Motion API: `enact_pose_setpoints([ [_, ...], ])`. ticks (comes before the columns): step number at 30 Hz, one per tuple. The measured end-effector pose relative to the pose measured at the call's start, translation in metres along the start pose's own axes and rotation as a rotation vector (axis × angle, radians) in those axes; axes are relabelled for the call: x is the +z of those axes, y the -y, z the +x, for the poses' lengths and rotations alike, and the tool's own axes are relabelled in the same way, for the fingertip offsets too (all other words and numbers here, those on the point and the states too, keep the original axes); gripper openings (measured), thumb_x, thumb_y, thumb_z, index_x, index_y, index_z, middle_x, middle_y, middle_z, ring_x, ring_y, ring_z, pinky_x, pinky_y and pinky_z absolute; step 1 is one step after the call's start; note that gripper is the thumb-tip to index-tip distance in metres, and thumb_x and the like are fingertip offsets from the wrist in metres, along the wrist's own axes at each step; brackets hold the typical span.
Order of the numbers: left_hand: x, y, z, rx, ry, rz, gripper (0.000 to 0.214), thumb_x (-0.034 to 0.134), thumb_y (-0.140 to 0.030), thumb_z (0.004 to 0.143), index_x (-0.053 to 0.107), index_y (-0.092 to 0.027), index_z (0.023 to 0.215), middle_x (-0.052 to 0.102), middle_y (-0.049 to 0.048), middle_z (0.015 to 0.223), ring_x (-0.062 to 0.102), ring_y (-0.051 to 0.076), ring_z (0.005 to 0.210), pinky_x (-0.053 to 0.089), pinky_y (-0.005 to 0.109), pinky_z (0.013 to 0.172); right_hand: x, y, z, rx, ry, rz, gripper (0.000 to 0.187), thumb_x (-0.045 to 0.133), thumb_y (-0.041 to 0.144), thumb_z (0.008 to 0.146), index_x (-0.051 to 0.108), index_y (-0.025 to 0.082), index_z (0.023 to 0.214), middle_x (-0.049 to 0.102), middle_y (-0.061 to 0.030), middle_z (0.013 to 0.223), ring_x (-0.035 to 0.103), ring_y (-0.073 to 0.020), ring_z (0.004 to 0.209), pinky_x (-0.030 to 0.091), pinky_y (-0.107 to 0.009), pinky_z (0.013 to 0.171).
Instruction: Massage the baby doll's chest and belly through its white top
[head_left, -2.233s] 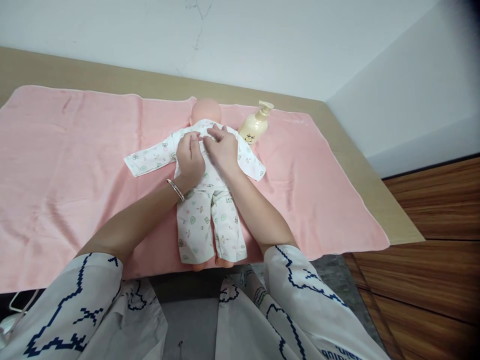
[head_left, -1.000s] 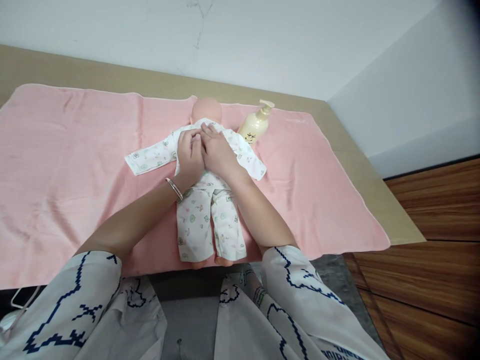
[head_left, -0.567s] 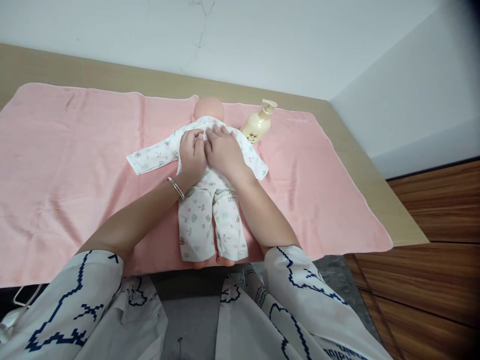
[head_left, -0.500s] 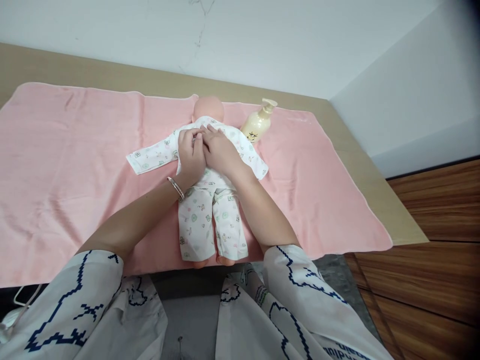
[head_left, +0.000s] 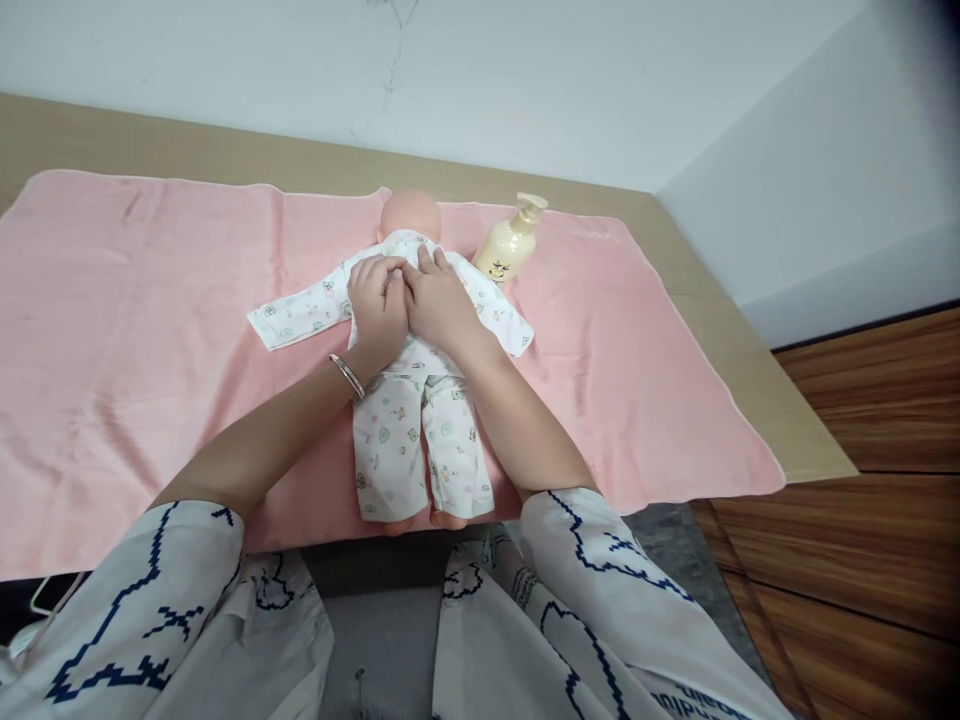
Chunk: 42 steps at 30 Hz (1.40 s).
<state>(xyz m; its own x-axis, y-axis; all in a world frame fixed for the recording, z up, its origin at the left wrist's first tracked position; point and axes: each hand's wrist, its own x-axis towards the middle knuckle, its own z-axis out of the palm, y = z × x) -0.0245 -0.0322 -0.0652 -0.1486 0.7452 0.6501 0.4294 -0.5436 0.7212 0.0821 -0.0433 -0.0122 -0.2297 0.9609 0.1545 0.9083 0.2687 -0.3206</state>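
A baby doll in a white printed top and trousers lies on a pink cloth, head away from me and feet at the near edge. No face shows on its bare head. My left hand rests on the upper part of the doll's top, fingers bent and thumb apart from them. Beside it, my right hand lies flatter on the top with its fingers stretched out. The two hands touch near the fingertips. The clothing beneath them is partly hidden.
A cream pump bottle leans by the doll's shoulder on the right. The cloth covers most of a wooden-coloured table, which stands against a white wall. Brown wood-grain panels are at the right.
The right hand's fingers have spread slightly and shifted a little on the doll's top. The whole view has moved slightly; the doll and bottle keep their places on the cloth.
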Motion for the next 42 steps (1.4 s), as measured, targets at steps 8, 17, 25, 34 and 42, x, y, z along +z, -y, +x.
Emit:
enact_pose_setpoints([
  [8, 0.001, -0.001, 0.001, -0.027, 0.030, 0.045, 0.018, 0.044, -0.021, 0.096, 0.062, -0.024, 0.096, 0.070, 0.0050, 0.102, 0.061, 0.023, 0.107, 0.046, 0.040, 0.102, -0.005, -0.030, 0.015, 0.106, -0.052, 0.063, 0.059, 0.030, 0.047, 0.104, 0.044, 0.017, 0.153, 0.039, -0.0138, 0.164, 0.030, -0.0334, 0.156, 0.024, -0.059, 0.126],
  [17, 0.003, 0.003, 0.002, -0.110, 0.109, 0.249, 0.021, 0.056, -0.033, 0.093, 0.060, -0.023, 0.111, 0.060, 0.0132, 0.119, 0.053, 0.033, 0.120, 0.041, 0.051, 0.109, -0.023, -0.001, -0.004, 0.127, 0.050, -0.068, 0.052, 0.034, 0.029, 0.101, 0.048, 0.005, 0.145, 0.051, -0.0255, 0.152, 0.049, -0.0394, 0.141, 0.041, -0.058, 0.115],
  [25, 0.000, -0.009, -0.001, -0.005, 0.286, 0.342, 0.036, 0.052, -0.037, 0.099, 0.057, -0.014, 0.126, 0.050, 0.0216, 0.145, 0.043, 0.037, 0.141, 0.031, 0.055, 0.120, 0.001, -0.046, 0.023, 0.112, -0.043, 0.108, 0.062, 0.032, 0.043, 0.103, 0.038, 0.012, 0.156, 0.037, -0.0151, 0.165, 0.030, -0.0297, 0.156, 0.023, -0.054, 0.128],
  [34, -0.016, 0.015, 0.032, -0.069, 0.417, 0.459, 0.035, 0.042, -0.035, 0.097, 0.065, -0.019, 0.118, 0.069, 0.0172, 0.125, 0.059, 0.035, 0.123, 0.041, 0.057, 0.111, -0.029, 0.000, -0.008, 0.057, 0.023, -0.135, 0.046, 0.032, 0.028, 0.102, 0.055, 0.011, 0.137, 0.065, -0.0209, 0.137, 0.060, -0.0372, 0.127, 0.046, -0.055, 0.108],
  [42, -0.018, -0.016, 0.007, 0.005, 0.517, 0.651, 0.049, 0.044, -0.023, 0.093, 0.055, -0.008, 0.138, 0.063, 0.0251, 0.136, 0.057, 0.038, 0.128, 0.031, 0.059, 0.116, -0.015, -0.018, 0.007, 0.070, 0.008, 0.003, 0.054, 0.030, 0.030, 0.102, 0.046, 0.010, 0.149, 0.046, -0.0187, 0.159, 0.039, -0.0333, 0.151, 0.035, -0.054, 0.122],
])
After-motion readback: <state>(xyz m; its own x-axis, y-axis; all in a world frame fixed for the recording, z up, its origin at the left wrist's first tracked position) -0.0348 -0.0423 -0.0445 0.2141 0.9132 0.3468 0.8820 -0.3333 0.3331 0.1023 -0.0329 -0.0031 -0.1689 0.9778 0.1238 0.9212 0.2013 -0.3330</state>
